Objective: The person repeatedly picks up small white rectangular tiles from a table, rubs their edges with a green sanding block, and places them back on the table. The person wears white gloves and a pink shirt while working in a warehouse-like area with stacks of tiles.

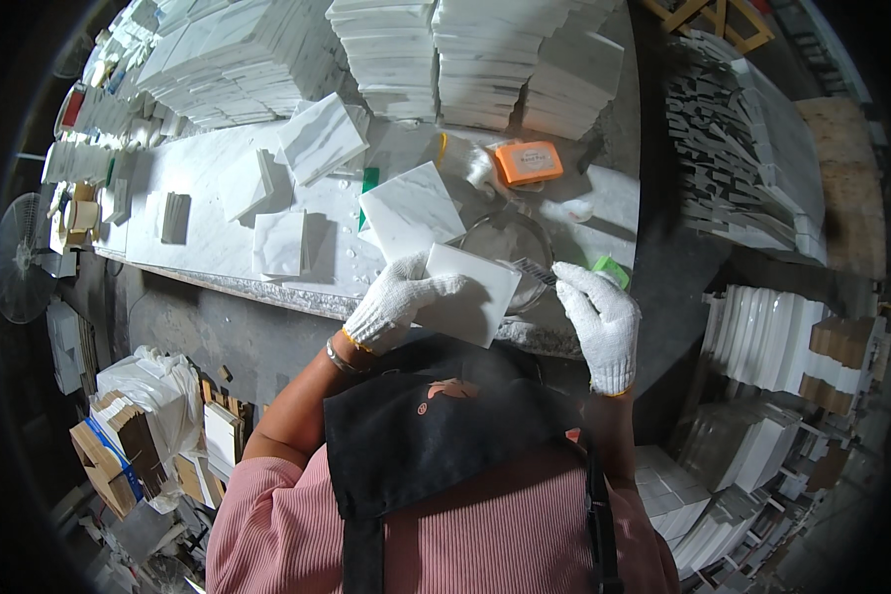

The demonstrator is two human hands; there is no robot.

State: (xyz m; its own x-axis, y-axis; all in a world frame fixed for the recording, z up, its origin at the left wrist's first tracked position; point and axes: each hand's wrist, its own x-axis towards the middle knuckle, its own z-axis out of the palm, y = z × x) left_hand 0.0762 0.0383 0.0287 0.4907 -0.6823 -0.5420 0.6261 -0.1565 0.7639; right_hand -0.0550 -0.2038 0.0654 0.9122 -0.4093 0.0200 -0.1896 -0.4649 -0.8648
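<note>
My left hand (pixel 396 302), in a white knitted glove, grips a square white tile (pixel 470 297) by its left edge, tilted above the bench's near edge. My right hand (pixel 602 322), gloved alike, has thumb and fingers pinched at the end of a small strip with a dark pattern (pixel 535 273). That strip lies close to the tile's right edge; its exact kind is too small to make out. Just beyond the held tile, a grey-veined marble tile (pixel 412 210) rests on the bench. A clear round ring-shaped thing (pixel 544 236) sits behind the strip.
On the white bench (pixel 208 233) stand small tile groups (pixel 280 244) and a leaning tile stack (pixel 322 139). Tall tile stacks (pixel 381 59) line the back. An orange box (pixel 528 162) and a bright green object (pixel 612 269) lie at right. Beyond are more stacked pieces (pixel 728 148).
</note>
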